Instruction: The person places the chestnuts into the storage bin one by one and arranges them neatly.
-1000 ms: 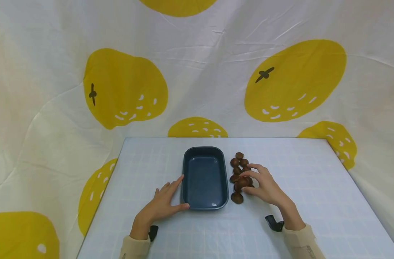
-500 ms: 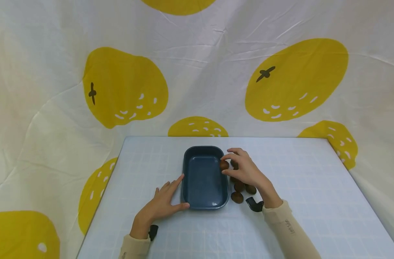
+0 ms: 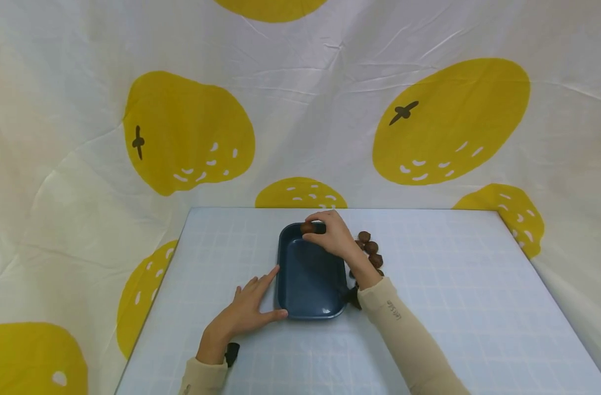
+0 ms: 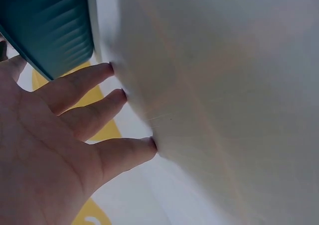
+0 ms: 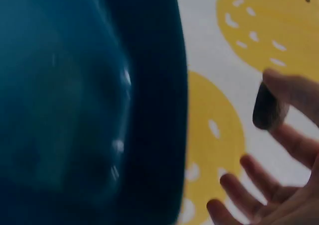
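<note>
A dark blue rectangular dish (image 3: pixel 311 282) with rounded corners stands on the table, its visible floor bare. My right hand (image 3: pixel 333 235) is over the dish's far end and pinches a brown chestnut (image 3: pixel 307 227) between thumb and fingertips. In the right wrist view that chestnut (image 5: pixel 269 108) shows as a dark rounded shape, with the other fingers spread below it. My left hand (image 3: pixel 247 308) lies at the dish's left side, index finger and thumb touching it. In the left wrist view the left hand's fingers (image 4: pixel 87 118) are extended, several tips against the white tabletop.
Several more chestnuts (image 3: pixel 371 248) lie loose on the table, close to the right of the dish; the right forearm hides some. A white cloth (image 3: pixel 300 126) with yellow fruit prints hangs behind the table's far edge. Dark wrist-worn pieces show at both wrists.
My right hand has picked a chestnut from the group and carried it left and away from me, over the dish's far end. The left hand has stayed in place.
</note>
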`<state>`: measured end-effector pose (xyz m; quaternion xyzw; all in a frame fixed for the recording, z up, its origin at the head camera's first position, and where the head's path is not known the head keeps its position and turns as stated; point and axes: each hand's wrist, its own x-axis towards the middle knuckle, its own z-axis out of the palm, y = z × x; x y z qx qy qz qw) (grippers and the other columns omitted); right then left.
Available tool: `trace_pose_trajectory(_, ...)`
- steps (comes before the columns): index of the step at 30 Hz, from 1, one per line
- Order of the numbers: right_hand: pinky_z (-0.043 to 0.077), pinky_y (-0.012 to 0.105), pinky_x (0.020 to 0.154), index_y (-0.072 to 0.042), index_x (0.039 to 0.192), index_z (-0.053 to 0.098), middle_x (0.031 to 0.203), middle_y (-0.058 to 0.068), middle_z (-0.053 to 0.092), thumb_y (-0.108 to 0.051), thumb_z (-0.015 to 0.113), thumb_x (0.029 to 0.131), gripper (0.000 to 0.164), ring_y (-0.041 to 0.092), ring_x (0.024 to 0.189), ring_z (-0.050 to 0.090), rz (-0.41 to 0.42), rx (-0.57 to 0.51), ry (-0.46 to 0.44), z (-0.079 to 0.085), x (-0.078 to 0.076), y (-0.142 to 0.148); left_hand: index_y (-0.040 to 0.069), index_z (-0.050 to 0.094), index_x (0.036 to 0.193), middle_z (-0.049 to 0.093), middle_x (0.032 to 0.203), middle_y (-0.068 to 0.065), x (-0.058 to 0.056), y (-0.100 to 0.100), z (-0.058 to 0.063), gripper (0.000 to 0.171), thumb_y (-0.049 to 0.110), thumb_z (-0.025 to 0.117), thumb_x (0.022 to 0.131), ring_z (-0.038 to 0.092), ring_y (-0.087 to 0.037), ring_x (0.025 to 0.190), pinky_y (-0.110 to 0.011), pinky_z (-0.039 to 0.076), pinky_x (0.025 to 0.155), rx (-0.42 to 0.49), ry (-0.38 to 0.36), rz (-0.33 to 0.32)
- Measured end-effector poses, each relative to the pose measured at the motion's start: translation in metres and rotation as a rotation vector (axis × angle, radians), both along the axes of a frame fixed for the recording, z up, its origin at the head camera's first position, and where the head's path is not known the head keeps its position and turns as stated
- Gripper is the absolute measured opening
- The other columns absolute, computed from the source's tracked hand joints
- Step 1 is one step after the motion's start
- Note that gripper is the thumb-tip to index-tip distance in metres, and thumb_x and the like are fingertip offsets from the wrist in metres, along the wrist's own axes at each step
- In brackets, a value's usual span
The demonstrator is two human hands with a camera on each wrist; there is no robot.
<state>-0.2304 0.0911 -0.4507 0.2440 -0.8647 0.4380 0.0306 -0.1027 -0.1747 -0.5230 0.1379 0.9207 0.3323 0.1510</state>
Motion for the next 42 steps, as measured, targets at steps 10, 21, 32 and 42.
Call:
trace_pose_trajectory(10,0.049,0.046,0.093,-0.004,0.116,0.073,0.107,0.012,0.072,-0.017,0.082,0.085,0.035,0.03,0.102,0.065,-0.14,-0.118,-0.045,-0.03,-0.007,-0.042,0.05,0.008,0.157,0.028,0.162,0.0,-0.003,-0.002,0.002,0.101,0.075,0.066,0.079,0.019,-0.042,0.147,-0.076,0.005,0.107,-0.003,-0.001,-0.01)
trace_pose_trajectory(21,0.036,0.062,0.103,-0.015,0.121,0.072,0.128,0.014,0.063,-0.028,0.081,0.086,0.039,0.044,0.131,0.044,-0.285,0.054,-0.237,-0.058,-0.011,-0.058,0.049,0.009,0.158,0.028,0.162,-0.002,-0.005,-0.005,0.007,0.101,0.076,0.066,0.079,0.019,-0.043,0.147,-0.077,0.005,0.106,0.007,0.003,-0.022)
trace_pose_trajectory(32,0.037,0.053,0.087,-0.022,0.118,0.073,0.116,0.014,0.057,-0.031,0.082,0.085,0.036,0.033,0.106,0.046,-0.353,0.265,-0.19,-0.071,-0.006,-0.069,0.049,0.008,0.158,0.027,0.162,0.0,-0.006,-0.005,0.003,0.101,0.076,0.065,0.078,0.019,-0.042,0.147,-0.077,0.005,0.106,-0.005,0.006,-0.021)
trace_pose_trajectory(42,0.038,0.052,0.085,-0.024,0.12,0.072,0.116,0.013,0.057,-0.028,0.081,0.086,0.036,0.033,0.108,0.046,-0.332,0.327,-0.191,-0.072,-0.004,-0.063,0.05,0.007,0.158,0.028,0.162,-0.004,-0.004,-0.001,-0.001,0.101,0.076,0.065,0.079,0.018,-0.041,0.148,-0.076,0.005,0.107,-0.02,-0.005,-0.018)
